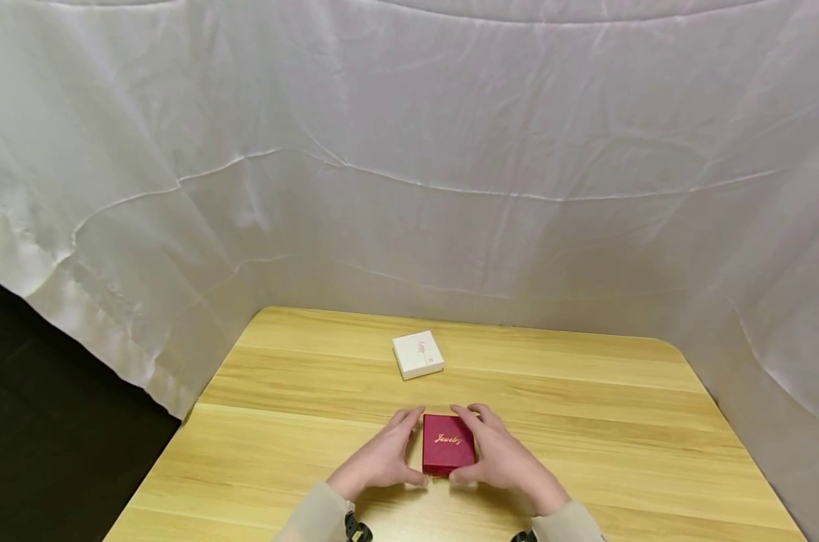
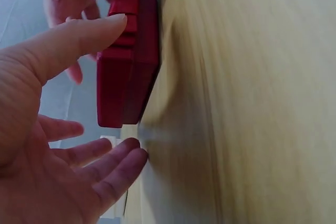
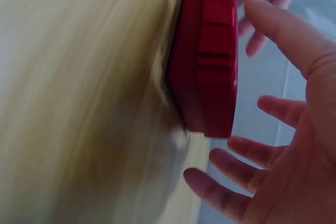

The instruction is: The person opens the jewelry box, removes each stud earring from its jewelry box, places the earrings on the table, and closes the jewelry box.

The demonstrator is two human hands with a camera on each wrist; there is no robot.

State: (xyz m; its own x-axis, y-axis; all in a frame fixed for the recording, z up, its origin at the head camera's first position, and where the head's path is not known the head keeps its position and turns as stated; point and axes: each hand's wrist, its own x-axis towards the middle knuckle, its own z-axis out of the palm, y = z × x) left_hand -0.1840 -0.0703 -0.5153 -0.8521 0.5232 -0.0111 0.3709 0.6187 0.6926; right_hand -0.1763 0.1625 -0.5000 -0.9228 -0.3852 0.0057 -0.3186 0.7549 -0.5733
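A dark red box (image 1: 448,443) with gold "Jewelry" lettering on its lid sits on the table between both hands. Its bow-like band (image 3: 217,45) shows on the side facing the person. To the left of the box, my left hand (image 1: 385,454) is spread in a loose arc, with a gap beside the box in the head view. My right hand (image 1: 496,455) curves along the right side, its fingertips and thumb right at the edges. In both wrist views the fingers are parted and relaxed around the box, and neither hand grips it.
Farther back on the wooden table (image 1: 586,391) lies a white box (image 1: 418,354) with small pink writing. Pale curtains (image 1: 450,226) hang behind and along the sides of the table. Dark fabric (image 1: 50,421) fills the area to the left.
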